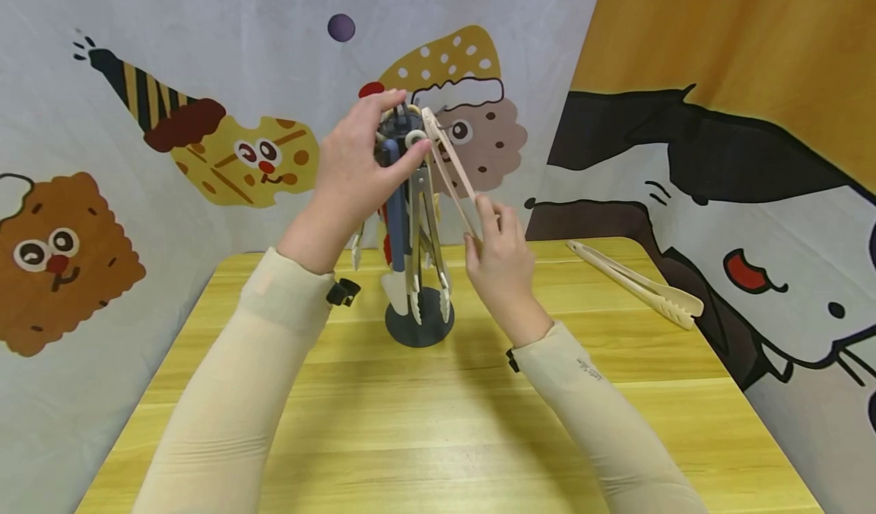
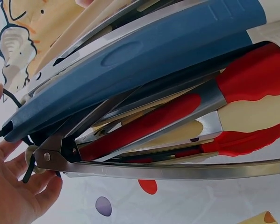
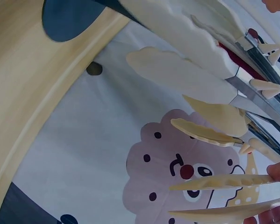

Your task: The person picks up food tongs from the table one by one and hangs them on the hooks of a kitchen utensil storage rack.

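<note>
A dark rotating rack with a round base [image 1: 419, 330] stands upright on the table, hung all round with kitchen tongs. My left hand [image 1: 359, 149] holds the rack's top, thumb in front and fingers behind. Blue-handled tongs [image 2: 130, 65] and red-tipped tongs [image 2: 256, 72] hang just below it in the left wrist view. To the rack's right, my right hand [image 1: 505, 259] pinches slim beige tongs [image 1: 460, 170] low down; their upper end is at the rack's top. Whether they hang on a hook is hard to tell. Their two tips [image 3: 219, 181] stand slightly apart in the right wrist view.
Another pair of beige tongs [image 1: 636, 282] lies at the right back of the wooden table [image 1: 424, 430]. A cartoon-printed cloth [image 1: 274, 12] hangs behind and beside the table. White-tipped tongs [image 3: 186, 74] hang close to the right hand's tongs.
</note>
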`<action>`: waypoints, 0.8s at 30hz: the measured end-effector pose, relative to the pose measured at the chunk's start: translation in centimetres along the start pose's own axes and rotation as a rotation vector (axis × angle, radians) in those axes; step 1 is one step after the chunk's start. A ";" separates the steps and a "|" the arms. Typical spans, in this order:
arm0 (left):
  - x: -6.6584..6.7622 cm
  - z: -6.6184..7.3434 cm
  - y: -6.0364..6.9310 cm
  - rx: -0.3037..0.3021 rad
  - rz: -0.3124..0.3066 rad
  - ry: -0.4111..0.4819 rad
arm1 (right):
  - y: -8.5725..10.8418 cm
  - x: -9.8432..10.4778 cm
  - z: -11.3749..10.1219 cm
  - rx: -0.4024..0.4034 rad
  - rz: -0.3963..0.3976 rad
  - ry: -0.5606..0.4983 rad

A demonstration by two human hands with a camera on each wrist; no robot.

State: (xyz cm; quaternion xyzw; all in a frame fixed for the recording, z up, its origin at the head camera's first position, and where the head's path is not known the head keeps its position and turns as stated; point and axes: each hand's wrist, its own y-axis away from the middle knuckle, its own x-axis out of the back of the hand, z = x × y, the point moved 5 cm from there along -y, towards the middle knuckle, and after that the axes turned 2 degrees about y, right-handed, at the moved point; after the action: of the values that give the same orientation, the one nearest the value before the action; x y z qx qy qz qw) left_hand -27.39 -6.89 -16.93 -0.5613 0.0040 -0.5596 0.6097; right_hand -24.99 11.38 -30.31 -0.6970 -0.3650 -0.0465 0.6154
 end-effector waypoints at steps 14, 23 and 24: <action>0.0 0.0 0.1 0.002 0.002 -0.010 | 0.3 -0.8 -0.6 0.045 -0.024 0.037; -0.1 0.1 0.1 -0.002 0.003 -0.010 | 0.6 -1.0 -0.8 0.059 -0.011 0.022; -0.1 0.1 0.0 -0.003 0.005 -0.011 | 0.6 -1.1 -0.8 0.060 -0.014 0.019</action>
State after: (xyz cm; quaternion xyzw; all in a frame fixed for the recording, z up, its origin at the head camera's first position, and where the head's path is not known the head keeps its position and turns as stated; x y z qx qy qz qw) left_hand -27.35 -6.80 -16.99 -0.5652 0.0031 -0.5551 0.6102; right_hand -25.16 10.17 -31.19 -0.6750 -0.3654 -0.0463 0.6393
